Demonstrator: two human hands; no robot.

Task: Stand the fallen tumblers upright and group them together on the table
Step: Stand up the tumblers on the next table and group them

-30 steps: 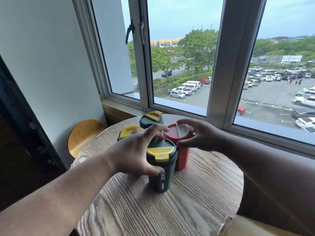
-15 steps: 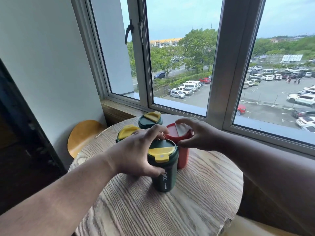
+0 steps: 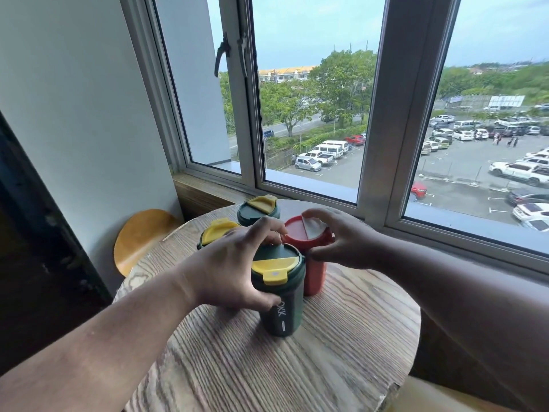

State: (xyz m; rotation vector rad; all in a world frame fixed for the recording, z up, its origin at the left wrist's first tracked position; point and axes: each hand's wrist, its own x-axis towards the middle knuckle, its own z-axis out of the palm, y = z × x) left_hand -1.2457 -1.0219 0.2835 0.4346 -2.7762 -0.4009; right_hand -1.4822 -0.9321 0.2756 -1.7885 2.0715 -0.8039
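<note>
Several tumblers stand upright close together on the round wooden table (image 3: 341, 352). My left hand (image 3: 234, 266) grips the nearest dark green tumbler with a yellow lid flap (image 3: 280, 295) around its upper body. Touching it on the right stands a red tumbler with a white lid flap (image 3: 315, 272), and my right hand (image 3: 338, 239) grips its lid rim. A second green tumbler (image 3: 215, 233) is mostly hidden behind my left hand. A third green tumbler (image 3: 258, 208) stands at the table's far edge.
A window frame and wooden sill (image 3: 202, 191) run just behind the table. A round yellow stool seat (image 3: 139, 239) sits low at the left by the wall. The table's front edge (image 3: 395, 394) looks chipped at the lower right.
Both hands keep their grips. The nearest green tumbler has shifted slightly rightward, closer against the red one.
</note>
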